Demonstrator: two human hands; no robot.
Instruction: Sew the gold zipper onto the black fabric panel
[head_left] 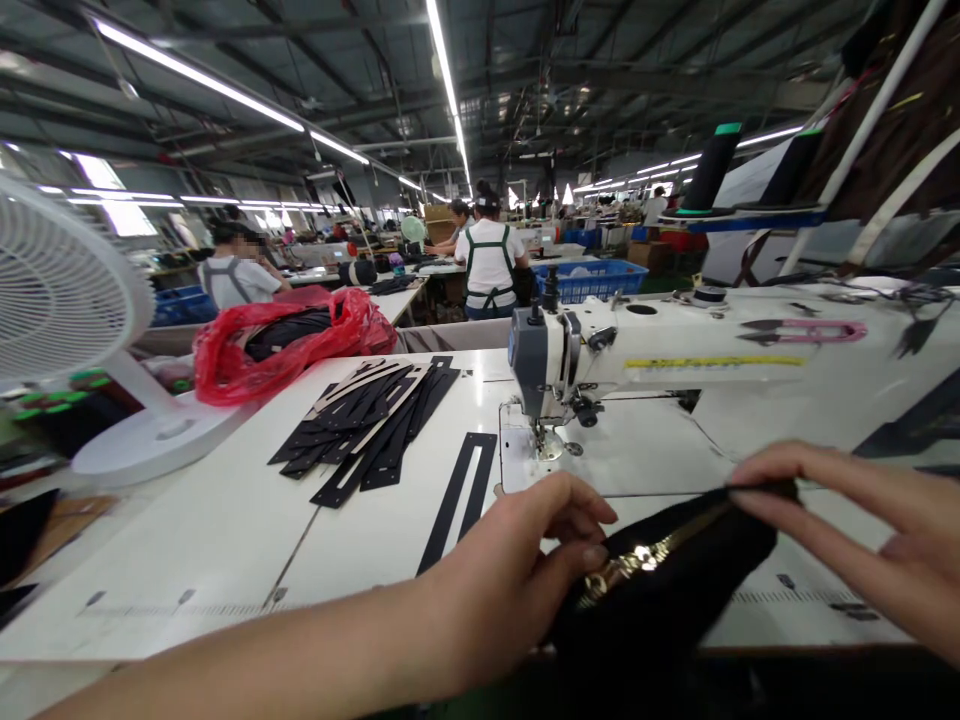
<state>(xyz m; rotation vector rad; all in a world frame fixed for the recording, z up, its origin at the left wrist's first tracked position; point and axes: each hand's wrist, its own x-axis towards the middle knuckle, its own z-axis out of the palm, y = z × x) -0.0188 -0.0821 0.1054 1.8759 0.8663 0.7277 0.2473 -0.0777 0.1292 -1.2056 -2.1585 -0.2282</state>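
Between my two hands a black fabric piece (675, 590) with a shiny gold metal strip, perhaps a zipper or chain, is held up at the table's front edge. My left hand (536, 560) pinches its left end, thumb beside the gold part. At the upper right corner, my right hand (832, 510) grips the cloth between thumb and fingers. The lower part of the fabric hangs into dark shadow. Just behind stands a white sewing machine (750, 350), its needle and presser foot beyond my left hand. One black slotted strip (461, 500) lies left of the machine.
A pile of black slotted strips (367, 420) covers part of the white table (217, 540). Beyond it sit a red plastic bag (292, 345) and a white fan (127, 380). Pink-handled scissors (806, 330) rest on the machine arm. Several people work at tables behind.
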